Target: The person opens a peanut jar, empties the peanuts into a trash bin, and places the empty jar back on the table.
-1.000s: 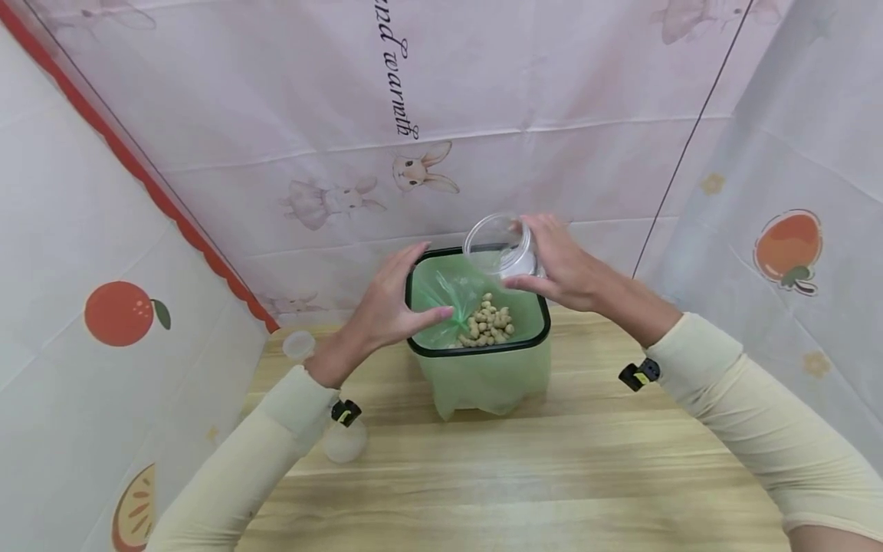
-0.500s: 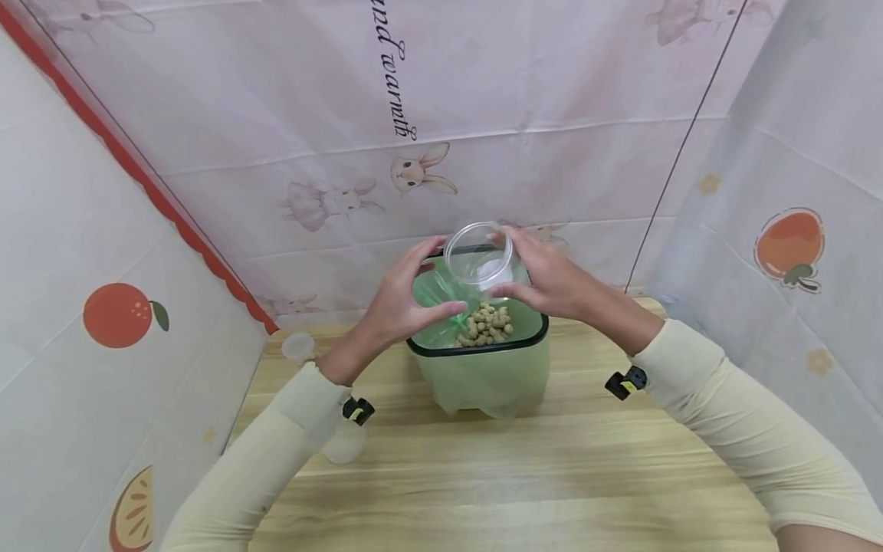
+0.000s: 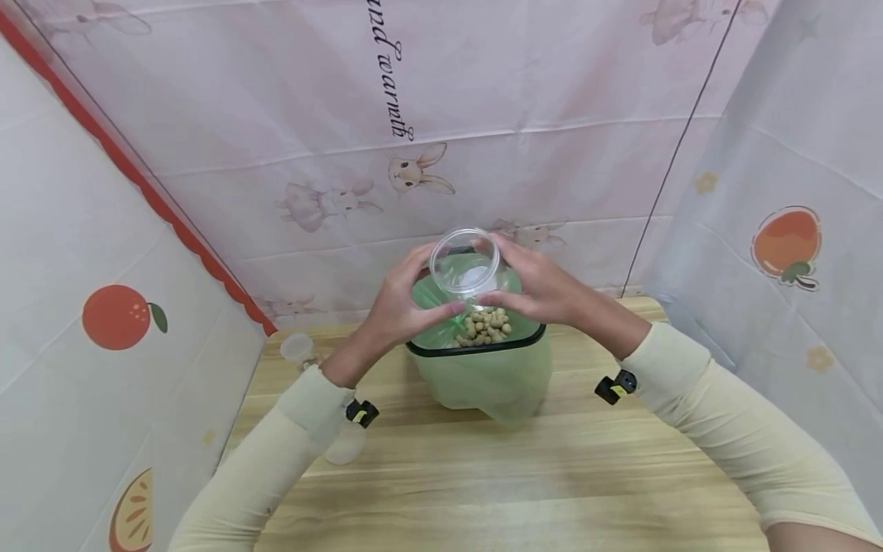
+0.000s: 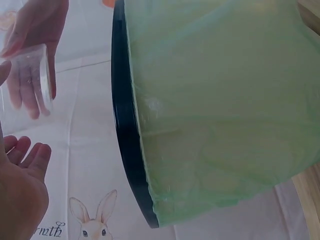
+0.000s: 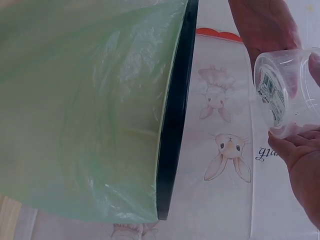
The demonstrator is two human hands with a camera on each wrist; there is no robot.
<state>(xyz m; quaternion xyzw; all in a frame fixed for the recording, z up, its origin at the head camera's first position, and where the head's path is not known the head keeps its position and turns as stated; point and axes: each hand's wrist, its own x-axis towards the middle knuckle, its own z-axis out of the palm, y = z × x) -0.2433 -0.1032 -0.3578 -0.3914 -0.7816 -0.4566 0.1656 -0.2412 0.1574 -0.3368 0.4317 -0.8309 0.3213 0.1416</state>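
In the head view my right hand point(image 3: 541, 284) grips a clear plastic jar point(image 3: 465, 261) above a bin point(image 3: 476, 351) with a black rim and a green bag lining. The jar is tilted, its round mouth facing me, and looks empty. A barcode label point(image 5: 272, 97) shows on its base in the right wrist view. My left hand point(image 3: 400, 299) is spread at the jar's left side, thumb apart from the fingers. In the left wrist view its fingertips point(image 4: 37, 157) are clear of the jar. Pale tan pieces like unshelled peanuts point(image 3: 484, 327) lie in the bin.
Two round translucent pieces, like lids, lie on the wooden table point(image 3: 510, 491) left of the bin: one far left point(image 3: 297, 347), one partly behind the left sleeve point(image 3: 345, 446). Printed cloth walls point(image 3: 552, 169) enclose the back and sides.
My right hand has moved left and slightly down with the jar, from the bin's right side to beside my left hand. The left hand has shifted slightly right. The peanut-like pieces stay put.
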